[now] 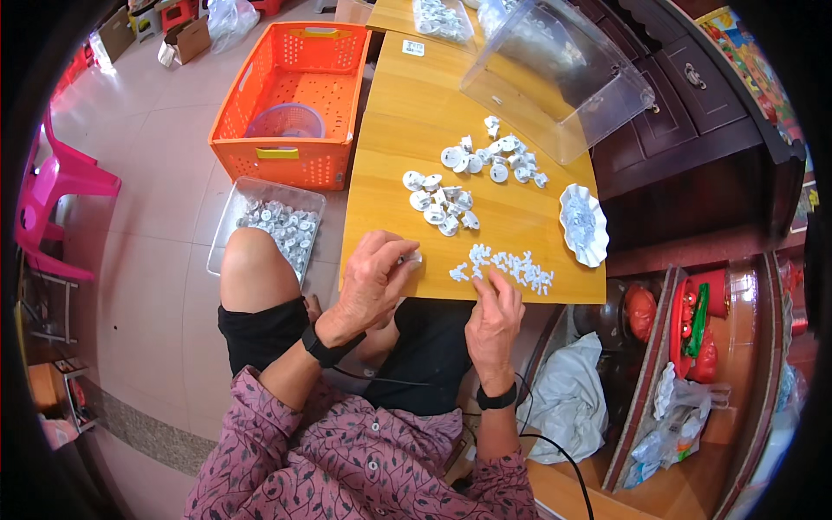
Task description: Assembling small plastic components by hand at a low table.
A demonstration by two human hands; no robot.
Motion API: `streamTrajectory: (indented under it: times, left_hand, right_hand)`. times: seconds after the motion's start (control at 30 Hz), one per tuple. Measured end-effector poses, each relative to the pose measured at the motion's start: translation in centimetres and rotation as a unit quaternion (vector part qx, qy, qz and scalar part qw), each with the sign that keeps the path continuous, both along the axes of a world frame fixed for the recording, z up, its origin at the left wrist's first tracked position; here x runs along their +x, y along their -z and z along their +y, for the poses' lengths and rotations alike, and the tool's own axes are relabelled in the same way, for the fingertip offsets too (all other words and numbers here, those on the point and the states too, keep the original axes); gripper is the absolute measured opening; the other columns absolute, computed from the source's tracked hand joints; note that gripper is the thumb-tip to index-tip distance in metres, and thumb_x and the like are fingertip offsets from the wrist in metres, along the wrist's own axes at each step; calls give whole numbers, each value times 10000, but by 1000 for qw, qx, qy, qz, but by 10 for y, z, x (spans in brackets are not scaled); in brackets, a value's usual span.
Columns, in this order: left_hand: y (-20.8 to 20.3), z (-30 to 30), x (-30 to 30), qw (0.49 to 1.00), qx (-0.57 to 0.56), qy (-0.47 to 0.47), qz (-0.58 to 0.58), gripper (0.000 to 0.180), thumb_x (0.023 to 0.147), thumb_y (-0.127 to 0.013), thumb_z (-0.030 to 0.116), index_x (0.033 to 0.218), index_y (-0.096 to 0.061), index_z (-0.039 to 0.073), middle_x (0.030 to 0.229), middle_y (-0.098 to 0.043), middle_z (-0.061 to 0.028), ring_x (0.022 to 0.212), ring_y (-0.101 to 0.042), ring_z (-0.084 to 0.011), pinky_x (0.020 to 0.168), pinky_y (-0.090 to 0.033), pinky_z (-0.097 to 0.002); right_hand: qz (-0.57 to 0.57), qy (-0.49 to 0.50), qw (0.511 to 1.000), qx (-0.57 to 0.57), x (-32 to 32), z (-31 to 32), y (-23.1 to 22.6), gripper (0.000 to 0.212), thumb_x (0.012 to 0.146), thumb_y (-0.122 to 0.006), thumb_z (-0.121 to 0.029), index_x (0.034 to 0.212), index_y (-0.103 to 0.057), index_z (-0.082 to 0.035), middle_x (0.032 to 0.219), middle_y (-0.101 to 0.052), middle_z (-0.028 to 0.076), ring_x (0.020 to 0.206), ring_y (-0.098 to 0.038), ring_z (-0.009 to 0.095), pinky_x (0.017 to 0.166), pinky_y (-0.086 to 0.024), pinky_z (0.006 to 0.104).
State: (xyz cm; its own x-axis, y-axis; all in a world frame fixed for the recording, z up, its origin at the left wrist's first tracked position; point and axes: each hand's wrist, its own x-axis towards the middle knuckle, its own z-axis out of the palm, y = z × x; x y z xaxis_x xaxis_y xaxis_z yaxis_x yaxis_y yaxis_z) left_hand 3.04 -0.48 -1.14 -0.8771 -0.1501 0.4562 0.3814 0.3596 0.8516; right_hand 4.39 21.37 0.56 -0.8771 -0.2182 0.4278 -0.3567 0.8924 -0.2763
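My left hand point(371, 276) is closed over the table's near edge, its fingertips pinching a round white plastic part point(412, 258). My right hand point(494, 325) reaches the near edge of a spread of tiny white plastic pieces point(524, 270). Its thumb and fingers are drawn together at the pieces; whatever is between them is too small to make out. Farther back on the table lie two loose groups of white round-headed plastic parts, a nearer group point(440, 204) and a farther group point(501, 160).
A white wavy-rimmed dish point(568, 245) holds clear pieces at the table's right edge. Behind it stands a clear plastic box point(555, 95). Left of the wooden table point(390, 121) are an orange crate point(234, 156) and a clear bin point(227, 227) of white parts beside my knee.
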Motion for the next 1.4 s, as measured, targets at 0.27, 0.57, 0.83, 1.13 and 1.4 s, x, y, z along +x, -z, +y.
streamTrajectory:
  times: [0.27,0.57,0.83,1.13,1.4]
  left_hand:
    - [2,-3,0,999,-37,3,17,210,836,-728,-3,1041,-684,3,911,-632,-101,742,-622,-198,614,-504,-289]
    - [3,-2,-1,999,-36,4,20,230,831,-727,-17,1056,-682,3,923,-633,-105,756,-631,-198,627,-513,-285]
    - [2,-4,-1,999,-43,5,21,230,828,-729,-10,1053,-681,1,915,-632,-109,745,-625,-203,623,-510,-291]
    - [1,-6,2,990,108,69,-60,276,892,-705,24,1167,-682,17,939,-637,-52,792,-612,-137,690,-504,-256]
    - [-10,-18,9,739,570,270,-236,318,972,-651,133,1265,-633,12,1116,-658,-53,908,-600,-105,796,-517,-240]
  right_hand:
    - [3,-8,1000,29,2,-5,-9,287,851,-633,-12,1131,-688,-29,1233,-599,132,1116,-559,325,948,-417,460]
    - [-12,-35,998,50,8,-6,-11,288,839,-672,-35,1127,-687,-27,1199,-618,114,1101,-563,310,930,-418,447]
    - [-18,-26,999,40,15,-11,-20,381,780,-742,-21,1154,-671,1,1114,-597,132,1065,-570,306,869,-437,437]
    - [30,-52,993,97,7,-6,-4,320,807,-704,6,1126,-679,2,906,-574,105,851,-602,291,725,-468,398]
    - [36,-23,999,26,12,-12,-3,113,835,-686,10,940,-644,3,864,-575,126,798,-616,301,698,-496,404]
